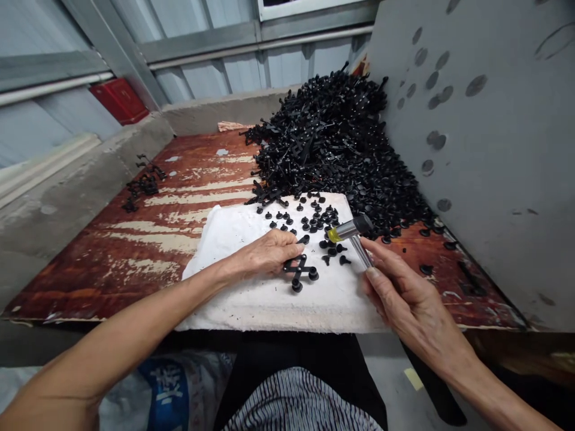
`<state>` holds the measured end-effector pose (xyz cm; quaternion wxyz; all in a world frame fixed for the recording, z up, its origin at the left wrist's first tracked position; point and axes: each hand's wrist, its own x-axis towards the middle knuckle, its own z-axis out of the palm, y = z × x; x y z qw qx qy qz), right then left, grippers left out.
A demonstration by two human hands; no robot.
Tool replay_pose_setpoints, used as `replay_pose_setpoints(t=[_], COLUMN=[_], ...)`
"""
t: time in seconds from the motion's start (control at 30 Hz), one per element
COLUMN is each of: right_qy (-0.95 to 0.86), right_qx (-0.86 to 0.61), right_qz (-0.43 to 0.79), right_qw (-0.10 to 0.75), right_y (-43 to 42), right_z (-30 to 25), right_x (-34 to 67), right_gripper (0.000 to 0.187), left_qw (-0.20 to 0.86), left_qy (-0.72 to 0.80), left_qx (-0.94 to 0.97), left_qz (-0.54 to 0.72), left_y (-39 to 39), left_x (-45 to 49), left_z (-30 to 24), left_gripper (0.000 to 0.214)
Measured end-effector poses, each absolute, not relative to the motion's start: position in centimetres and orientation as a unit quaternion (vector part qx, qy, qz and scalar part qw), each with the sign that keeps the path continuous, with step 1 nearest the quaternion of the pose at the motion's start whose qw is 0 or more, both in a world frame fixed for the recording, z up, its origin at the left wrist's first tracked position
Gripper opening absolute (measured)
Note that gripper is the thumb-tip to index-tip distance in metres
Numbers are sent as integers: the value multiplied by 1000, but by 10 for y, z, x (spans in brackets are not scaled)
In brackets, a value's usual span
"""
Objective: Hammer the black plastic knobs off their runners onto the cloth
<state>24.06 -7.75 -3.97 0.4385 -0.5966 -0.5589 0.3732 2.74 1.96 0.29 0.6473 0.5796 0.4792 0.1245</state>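
Observation:
My left hand (pixel 270 251) is closed, thumb and fingers pinching one end of a black jointed linkage (pixel 298 268) with crossed bars and round feet. The linkage rests on a folded white cloth (pixel 251 305). In my right hand (pixel 398 287) is a small mallet (pixel 354 228), gripped by its metal handle. Its head has a black face on one end and a yellow one on the other, and it hovers over the cloth, apart from the linkage. Several loose black round-based knobs (pixel 314 221) lie scattered between the mallet and the far edge of the cloth.
A large heap of black parts (pixel 332 131) rises behind the cloth, against a grey panel (pixel 476 149) on the right. A few black linkages (pixel 144 181) sit at the left on the worn red-brown tabletop (pixel 179 197). Concrete ledges (pixel 135 140) border the table; a red box (pixel 119 102) stands beyond.

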Motion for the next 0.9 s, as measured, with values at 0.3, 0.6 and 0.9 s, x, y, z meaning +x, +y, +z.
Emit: replay_pose_setpoints(t=[0.3,0.6,0.9], right_qy=[-583,-608,-667], right_qx=[-599,-589,-568], right_qz=[352,321,253], right_qw=[422,424,411], right_y=[-80,-79,-79], right_z=[-41,-39,-43], right_x=[239,239,243], right_gripper=[53,48,44], left_qw=[644,640,580], left_qy=[503,516,527], left_qx=[556,547,607], left_qz=[156,157,132], left_y=[23,21,23], left_x=[32,36,37], left_z=[0,4,3], left_gripper=[31,34,33])
